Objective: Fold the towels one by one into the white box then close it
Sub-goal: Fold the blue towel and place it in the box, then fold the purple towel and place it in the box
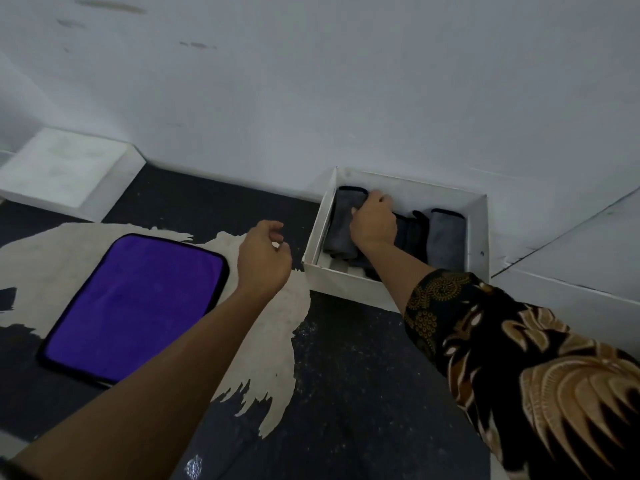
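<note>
An open white box (313,252) stands against the wall at centre right. Inside it lie folded grey towels, one at the left (341,223) and one at the right (445,237), with dark cloth between them. My right hand (374,221) is down inside the box, its curled fingers on the left grey towel. My left hand (265,258) hovers just left of the box with loosely curled fingers, holding nothing. A purple towel with black edging (135,306) lies spread flat on the table at the left.
The white box lid (69,169) lies at the back left by the wall. The table top (346,375) is black with a pale feathery pattern. A white wall runs behind, and a white ledge (571,271) sits at the right.
</note>
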A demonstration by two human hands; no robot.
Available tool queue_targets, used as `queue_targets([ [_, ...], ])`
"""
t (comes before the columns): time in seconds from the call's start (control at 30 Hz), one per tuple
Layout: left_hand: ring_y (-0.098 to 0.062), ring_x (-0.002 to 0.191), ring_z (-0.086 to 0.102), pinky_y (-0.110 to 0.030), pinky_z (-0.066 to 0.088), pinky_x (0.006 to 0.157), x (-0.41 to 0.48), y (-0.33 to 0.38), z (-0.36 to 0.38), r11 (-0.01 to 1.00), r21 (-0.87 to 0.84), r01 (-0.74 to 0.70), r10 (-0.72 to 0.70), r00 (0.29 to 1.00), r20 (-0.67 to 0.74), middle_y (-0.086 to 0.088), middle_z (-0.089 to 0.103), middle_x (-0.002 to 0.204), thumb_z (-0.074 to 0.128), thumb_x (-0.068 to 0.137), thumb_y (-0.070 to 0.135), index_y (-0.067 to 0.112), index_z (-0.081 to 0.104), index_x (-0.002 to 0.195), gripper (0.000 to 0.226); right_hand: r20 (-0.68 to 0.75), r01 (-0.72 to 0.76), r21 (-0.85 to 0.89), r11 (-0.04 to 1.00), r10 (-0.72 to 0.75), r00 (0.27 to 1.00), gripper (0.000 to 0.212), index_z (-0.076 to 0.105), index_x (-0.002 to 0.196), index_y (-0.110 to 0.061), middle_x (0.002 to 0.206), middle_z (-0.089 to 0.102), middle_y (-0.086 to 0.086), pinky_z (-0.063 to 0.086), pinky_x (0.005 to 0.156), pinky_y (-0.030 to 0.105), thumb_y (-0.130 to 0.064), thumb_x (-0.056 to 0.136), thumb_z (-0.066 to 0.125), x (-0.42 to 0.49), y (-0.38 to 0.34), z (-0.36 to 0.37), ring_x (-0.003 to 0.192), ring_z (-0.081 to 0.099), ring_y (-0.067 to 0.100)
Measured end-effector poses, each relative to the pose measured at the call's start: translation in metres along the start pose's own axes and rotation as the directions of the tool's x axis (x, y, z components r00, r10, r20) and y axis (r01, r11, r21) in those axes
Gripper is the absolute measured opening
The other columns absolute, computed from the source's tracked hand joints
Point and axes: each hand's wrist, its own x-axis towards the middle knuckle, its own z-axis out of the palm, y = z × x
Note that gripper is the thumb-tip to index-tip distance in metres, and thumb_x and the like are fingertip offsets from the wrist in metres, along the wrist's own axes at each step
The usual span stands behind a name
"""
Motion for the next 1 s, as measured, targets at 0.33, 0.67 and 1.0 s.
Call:
queue_targets([
  [0.33, -0.027, 0.116, 0.052, -0.045, 0.046, 0.098, -0.013, 0.016, 0.004, 0.923, 0.281, -0.262, 0.221, 0.960, 0.169, -0.009, 0.050, 0.132, 0.057, 0.094, 0.036, 0.017, 0.045, 0.142, 0.053, 0.331, 0.216, -0.232, 0.948, -0.132, 0.934, 0.046, 0.044, 0.133, -0.005, 0.139, 0.038, 0.021, 0.043, 0.098, 0.045, -0.026, 0.094, 0.056, -0.031, 0.007, -0.035, 0.128, 0.038, 0.038],
  [0.67, -0.031, 0.143, 0.026, -0.050, 0.025, 0.112, -0.015, -0.015, -0.038, 0.662, 0.600, -0.449, 0.352, 0.893, 0.279, -0.010, 0.026, 0.158, 0.036, 0.096, 0.057, 0.023, 0.031, 0.150, 0.064, 0.036, 0.221, -0.162, 0.962, -0.218, 0.975, 0.052, 0.043, 0.137, -0.019, 0.143, 0.038, 0.011, 0.034, 0.104, 0.047, -0.050, 0.095, 0.049, -0.131, -0.026, -0.060, 0.131, 0.035, 0.031],
  [1.0, -0.032, 0.148, 0.012, -0.050, 0.019, 0.117, -0.027, -0.127, -0.128, 0.627, 0.589, -0.510, 0.349, 0.860, 0.373, -0.011, 0.011, 0.162, 0.033, 0.097, 0.057, 0.023, 0.019, 0.154, 0.067, -0.056, 0.182, -0.137, 0.974, -0.191, 0.980, 0.062, 0.036, 0.147, -0.020, 0.159, 0.022, 0.012, 0.020, 0.117, 0.045, -0.046, 0.094, 0.055, -0.258, -0.110, 0.023, 0.146, 0.019, 0.030],
])
